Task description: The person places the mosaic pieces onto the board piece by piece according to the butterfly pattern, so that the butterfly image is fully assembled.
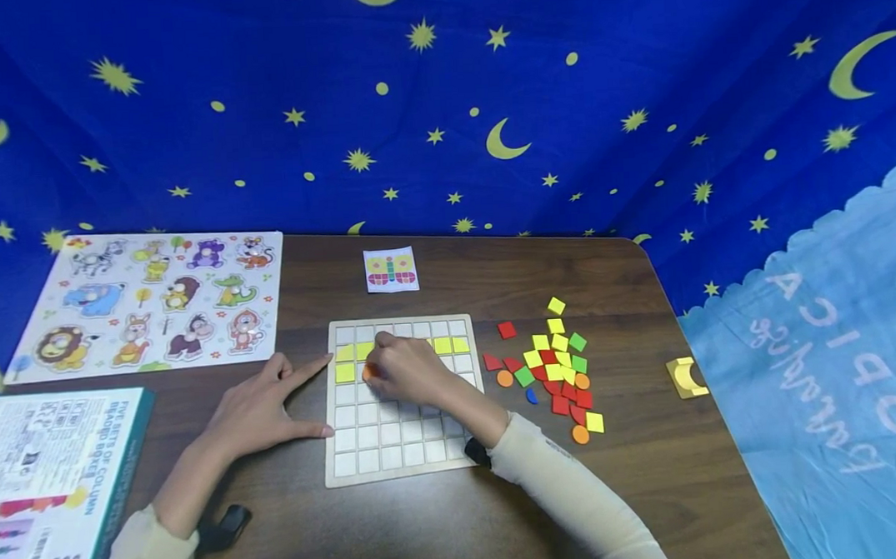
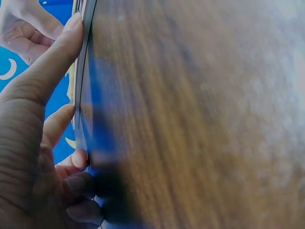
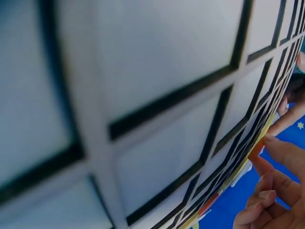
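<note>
A wooden grid board (image 1: pixel 361 475) of white squares lies on the table, with several yellow tiles (image 1: pixel 344 372) in its upper rows. Over the left part of those rows, my right hand (image 1: pixel 407 367) pinches an orange round tile (image 3: pixel 257 149) between thumb and fingertip. At the board's left edge is my left hand (image 1: pixel 254 411). Its thumb and index finger are spread and touch the rim, and nothing is in its grip. Some squares are hidden under the right hand and forearm.
Loose red, yellow, green, orange and blue pieces (image 1: pixel 557 366) lie right of the board. A butterfly picture card (image 1: pixel 392 287) is behind it. An animal puzzle (image 1: pixel 150 326) and a box (image 1: pixel 88 462) occupy the left. A yellow block (image 1: pixel 681 379) sits near the right edge.
</note>
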Action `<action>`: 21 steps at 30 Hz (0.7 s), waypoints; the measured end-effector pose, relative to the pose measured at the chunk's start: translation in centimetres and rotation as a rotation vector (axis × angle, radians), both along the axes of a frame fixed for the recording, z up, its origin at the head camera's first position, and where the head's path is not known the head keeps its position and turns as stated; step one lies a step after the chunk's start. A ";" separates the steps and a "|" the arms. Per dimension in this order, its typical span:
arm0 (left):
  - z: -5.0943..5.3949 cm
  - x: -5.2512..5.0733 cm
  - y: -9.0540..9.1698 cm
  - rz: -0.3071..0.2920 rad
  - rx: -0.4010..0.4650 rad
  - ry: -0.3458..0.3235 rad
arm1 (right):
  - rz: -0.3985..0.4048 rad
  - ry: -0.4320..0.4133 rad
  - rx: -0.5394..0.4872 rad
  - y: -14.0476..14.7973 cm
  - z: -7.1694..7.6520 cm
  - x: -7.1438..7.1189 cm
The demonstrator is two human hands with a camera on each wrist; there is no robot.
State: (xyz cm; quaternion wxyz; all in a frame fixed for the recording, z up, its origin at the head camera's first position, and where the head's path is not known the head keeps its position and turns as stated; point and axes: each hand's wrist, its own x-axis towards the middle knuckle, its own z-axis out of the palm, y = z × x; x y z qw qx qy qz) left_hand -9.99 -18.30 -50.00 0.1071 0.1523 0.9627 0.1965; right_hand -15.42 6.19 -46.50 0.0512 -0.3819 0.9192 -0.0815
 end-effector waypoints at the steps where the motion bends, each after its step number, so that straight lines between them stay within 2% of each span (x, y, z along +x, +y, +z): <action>1: 0.0 0.0 0.0 -0.001 0.000 0.001 | 0.001 0.000 0.006 -0.1 -0.1 0.0; 11: 0.2 0.1 0.1 -0.004 -0.006 0.000 | -0.009 0.044 0.000 -0.5 -0.8 -0.1; 21: 0.2 0.1 0.1 -0.003 -0.006 0.007 | -0.049 0.016 0.000 -0.7 -0.9 0.0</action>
